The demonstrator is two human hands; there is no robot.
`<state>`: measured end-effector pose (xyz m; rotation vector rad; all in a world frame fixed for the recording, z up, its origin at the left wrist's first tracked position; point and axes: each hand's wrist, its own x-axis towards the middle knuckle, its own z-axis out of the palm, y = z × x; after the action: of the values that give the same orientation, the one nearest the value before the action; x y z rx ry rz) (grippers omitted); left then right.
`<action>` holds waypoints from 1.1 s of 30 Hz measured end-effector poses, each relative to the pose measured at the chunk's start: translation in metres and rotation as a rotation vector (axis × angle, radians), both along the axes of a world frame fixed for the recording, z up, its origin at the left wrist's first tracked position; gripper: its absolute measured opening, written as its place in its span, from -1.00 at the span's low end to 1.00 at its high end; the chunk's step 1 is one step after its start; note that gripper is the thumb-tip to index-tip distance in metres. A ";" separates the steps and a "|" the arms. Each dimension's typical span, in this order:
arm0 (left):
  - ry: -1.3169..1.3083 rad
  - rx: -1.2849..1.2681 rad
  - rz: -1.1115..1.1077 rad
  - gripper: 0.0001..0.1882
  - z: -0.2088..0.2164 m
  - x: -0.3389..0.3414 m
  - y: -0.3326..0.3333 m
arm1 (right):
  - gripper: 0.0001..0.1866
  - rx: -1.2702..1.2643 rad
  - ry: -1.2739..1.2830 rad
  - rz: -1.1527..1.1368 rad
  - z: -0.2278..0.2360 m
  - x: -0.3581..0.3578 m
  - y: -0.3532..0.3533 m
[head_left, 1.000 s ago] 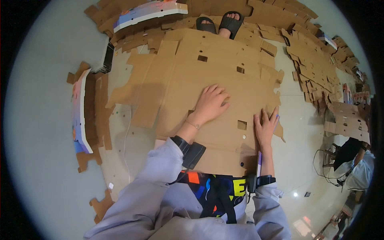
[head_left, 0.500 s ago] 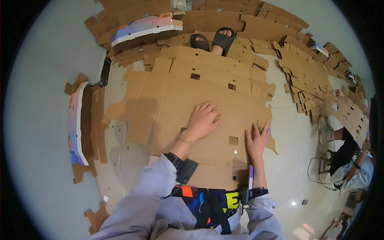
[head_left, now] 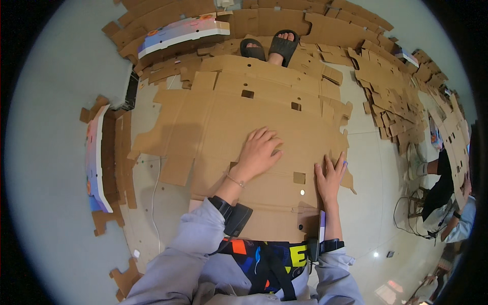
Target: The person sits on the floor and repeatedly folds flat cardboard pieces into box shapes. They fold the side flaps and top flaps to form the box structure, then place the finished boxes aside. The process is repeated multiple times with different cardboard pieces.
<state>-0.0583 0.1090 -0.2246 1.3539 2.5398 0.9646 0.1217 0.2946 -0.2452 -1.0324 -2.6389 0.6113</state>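
Observation:
A large brown cardboard sheet (head_left: 264,127), die-cut with square holes, round holes and crease lines, lies flat in front of me over my lap. My left hand (head_left: 259,155) rests palm down near its middle, fingers a little bent and apart, holding nothing. Along the sheet's right edge lies my right hand (head_left: 331,175), open with fingers spread, touching the cardboard. Side flaps (head_left: 175,129) stick out on the left. A narrow purple-and-white strip (head_left: 322,226) shows beside my right wrist; what it belongs to is hidden.
Flattened cardboard (head_left: 389,96) is piled at the right. Printed cartons (head_left: 96,157) stand left and far left (head_left: 185,34). A white cable (head_left: 154,203) runs over the floor. Sandalled feet (head_left: 283,48) stand beyond the sheet. At far right, a seated person holds another cardboard sheet (head_left: 454,137).
My hands keep nearly the same places on the cardboard; the view has shifted slightly. At the far right, the other person's cardboard sheet has turned more upright.

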 end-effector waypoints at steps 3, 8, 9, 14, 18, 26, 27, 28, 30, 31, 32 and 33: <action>0.001 0.001 0.000 -0.69 0.001 -0.001 0.001 | -0.47 0.012 0.004 0.005 -0.002 0.000 0.002; 0.011 0.001 0.008 -0.69 0.000 0.000 0.000 | -0.47 0.019 0.008 0.010 -0.003 0.000 0.001; 0.015 -0.007 0.012 -0.69 0.000 0.000 -0.001 | -0.48 0.025 0.014 0.017 -0.004 -0.001 0.001; 0.017 0.011 0.004 -0.69 -0.001 0.000 0.001 | -0.49 0.017 0.003 0.000 0.001 0.001 0.001; 0.011 0.015 0.007 -0.68 0.001 0.000 0.000 | -0.49 0.046 0.014 0.020 -0.005 0.003 0.003; 0.005 -0.028 0.001 -0.68 0.002 -0.001 0.000 | -0.49 0.006 0.001 -0.008 0.002 0.000 0.000; 0.005 -0.030 0.003 -0.68 0.003 -0.001 0.000 | -0.49 0.008 -0.001 -0.004 0.002 0.000 0.000; 0.002 -0.030 0.003 -0.68 0.003 0.000 0.000 | -0.49 0.009 -0.003 -0.007 0.001 0.001 0.001; -0.006 -0.037 -0.001 -0.68 0.004 0.000 0.002 | -0.48 -0.001 0.006 -0.004 -0.001 0.002 0.002; -0.010 -0.046 0.000 -0.68 0.005 0.000 0.001 | -0.48 -0.001 0.007 -0.004 0.000 0.002 0.002; -0.009 -0.047 0.000 -0.68 0.005 -0.001 0.001 | -0.48 0.000 0.008 -0.002 0.000 0.001 0.002; -0.003 -0.047 -0.001 -0.68 0.005 -0.001 0.000 | -0.48 0.002 0.009 0.000 0.000 0.001 0.001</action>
<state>-0.0594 0.1092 -0.2196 1.3404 2.5428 0.9002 0.1224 0.2960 -0.2450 -1.0267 -2.6317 0.6115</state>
